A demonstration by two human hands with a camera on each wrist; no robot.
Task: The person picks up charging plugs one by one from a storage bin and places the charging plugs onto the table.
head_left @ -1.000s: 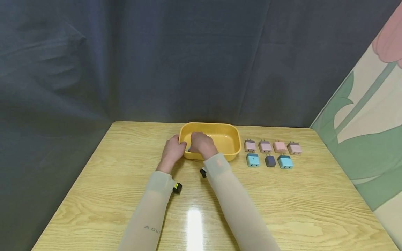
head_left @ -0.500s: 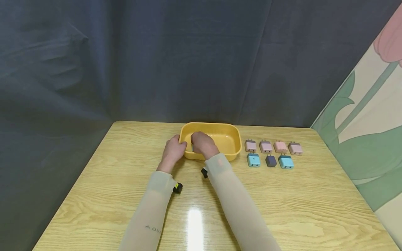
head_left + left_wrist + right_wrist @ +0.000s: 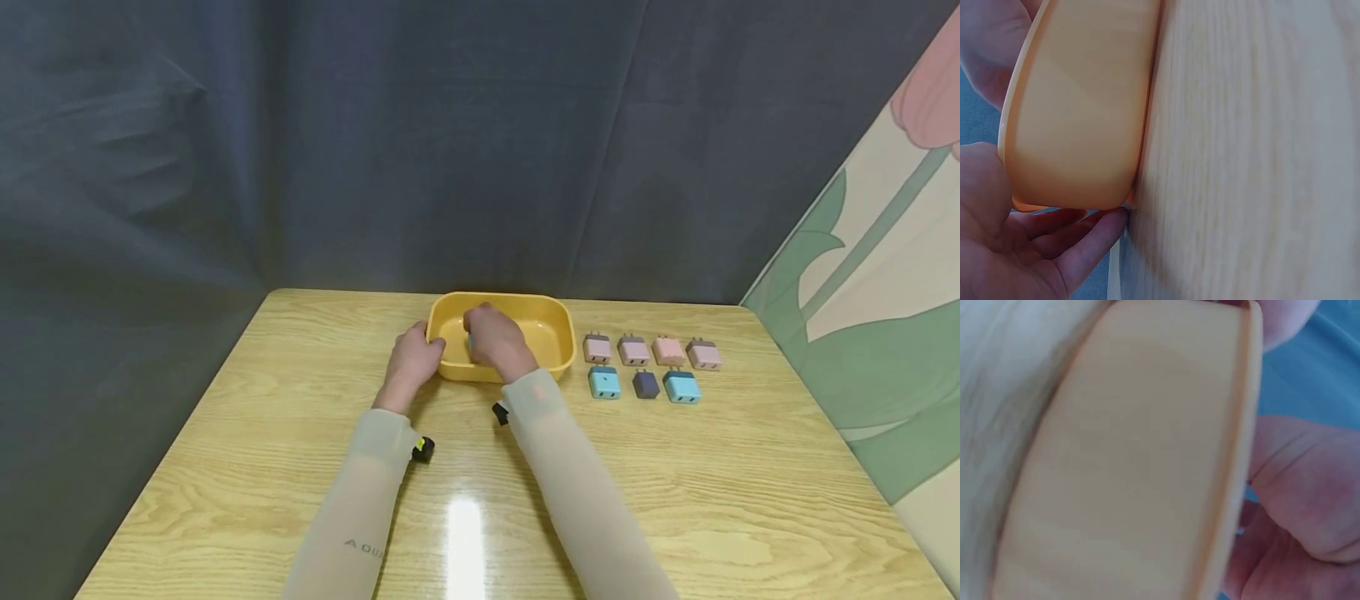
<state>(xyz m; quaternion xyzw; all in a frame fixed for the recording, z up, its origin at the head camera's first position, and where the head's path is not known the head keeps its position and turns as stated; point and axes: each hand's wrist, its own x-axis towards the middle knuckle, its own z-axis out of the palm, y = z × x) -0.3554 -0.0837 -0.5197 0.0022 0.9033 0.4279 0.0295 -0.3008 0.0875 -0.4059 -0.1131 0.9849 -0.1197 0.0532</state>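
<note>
A yellow plastic basin [image 3: 550,377] stands at the back of the wooden table. My left hand [image 3: 415,358] grips its left end; in the left wrist view the thumb lies at the rim and the fingers [image 3: 1094,250] lie along the outer wall. My right hand [image 3: 497,335] reaches down into the basin, fingers curled. A bit of a light-blue charger [image 3: 471,342] shows at its left side, mostly hidden by the hand. In the right wrist view the basin wall [image 3: 1129,450] covers most of that hand's fingers.
To the right of the basin, USB wall chargers lie in two rows: several pink and mauve ones [image 3: 634,351] behind, two light-blue ones [image 3: 604,383] and a dark one [image 3: 646,385] in front. A dark curtain [image 3: 465,150] hangs behind the table.
My right hand has moved slightly right and back inside the basin, the light-blue charger moving with it. My left hand stays on the basin's end.
</note>
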